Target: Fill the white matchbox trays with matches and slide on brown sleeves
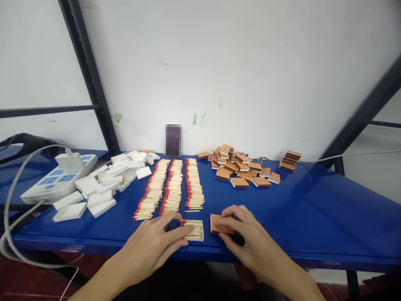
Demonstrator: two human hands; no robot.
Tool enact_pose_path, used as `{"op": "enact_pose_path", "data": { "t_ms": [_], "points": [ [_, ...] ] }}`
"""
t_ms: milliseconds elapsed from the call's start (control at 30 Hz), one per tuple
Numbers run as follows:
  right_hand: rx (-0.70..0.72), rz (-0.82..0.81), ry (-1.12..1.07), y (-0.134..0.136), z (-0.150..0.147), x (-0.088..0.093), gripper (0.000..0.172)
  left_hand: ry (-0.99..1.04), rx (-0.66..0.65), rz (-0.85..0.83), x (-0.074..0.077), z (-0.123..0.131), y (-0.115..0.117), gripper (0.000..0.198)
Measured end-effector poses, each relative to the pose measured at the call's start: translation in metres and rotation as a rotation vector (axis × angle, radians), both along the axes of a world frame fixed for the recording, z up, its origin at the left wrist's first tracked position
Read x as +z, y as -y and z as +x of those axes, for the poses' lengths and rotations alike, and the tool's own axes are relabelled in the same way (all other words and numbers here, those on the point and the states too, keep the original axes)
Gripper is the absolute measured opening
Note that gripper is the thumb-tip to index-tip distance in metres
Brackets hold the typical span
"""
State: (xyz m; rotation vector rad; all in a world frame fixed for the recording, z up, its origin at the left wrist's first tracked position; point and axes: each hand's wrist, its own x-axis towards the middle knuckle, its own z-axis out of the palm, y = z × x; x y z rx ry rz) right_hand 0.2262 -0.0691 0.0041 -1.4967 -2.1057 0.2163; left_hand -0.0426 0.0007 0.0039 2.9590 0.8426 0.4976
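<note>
At the front of the blue table, my left hand (159, 236) grips a white matchbox tray (203, 234) by its left end, with a fingertip resting on the red-tipped matches (196, 224) inside. To its right, my right hand (242, 230) has its fingers closed round an orange matchbox sleeve (216, 225). A small gap separates tray and sleeve. Beyond the hands lie three long rows of loose matches: a left row (153, 188), a middle row (173, 186) and a right row (193, 184), red heads facing left. One single match (191, 211) lies just behind the tray.
White empty trays (115, 169) are heaped at the left, beside a power strip (56, 179) with a charger and cable. Orange matchbox sleeves (239, 165) form a pile at the back right. Farther right stands a small stack of matchboxes (290, 160). A blurred dark rectangle (173, 141) stands against the wall.
</note>
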Motion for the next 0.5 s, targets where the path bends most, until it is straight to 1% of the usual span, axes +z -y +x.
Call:
{"op": "enact_pose_path", "data": {
  "t_ms": [100,233,333,400,500],
  "points": [
    [0.042,-0.062,-0.049,-0.003,-0.004,0.008,0.018,0.026,-0.008,0.016,0.0,-0.001,0.0,0.035],
    [0.127,-0.157,-0.176,-0.004,-0.007,0.011,0.02,0.096,-0.018,0.012,-0.001,-0.001,-0.001,0.034],
    [0.145,-0.127,-0.24,-0.003,-0.013,0.01,0.026,0.157,0.008,-0.046,-0.001,0.0,-0.002,0.028],
    [0.122,-0.096,-0.259,-0.003,-0.016,0.009,0.023,0.192,0.031,-0.077,-0.001,0.0,-0.003,0.025],
    [0.103,-0.11,-0.246,-0.002,-0.018,0.008,0.021,0.217,0.019,-0.076,-0.001,0.0,-0.003,0.024]
  ]
}}
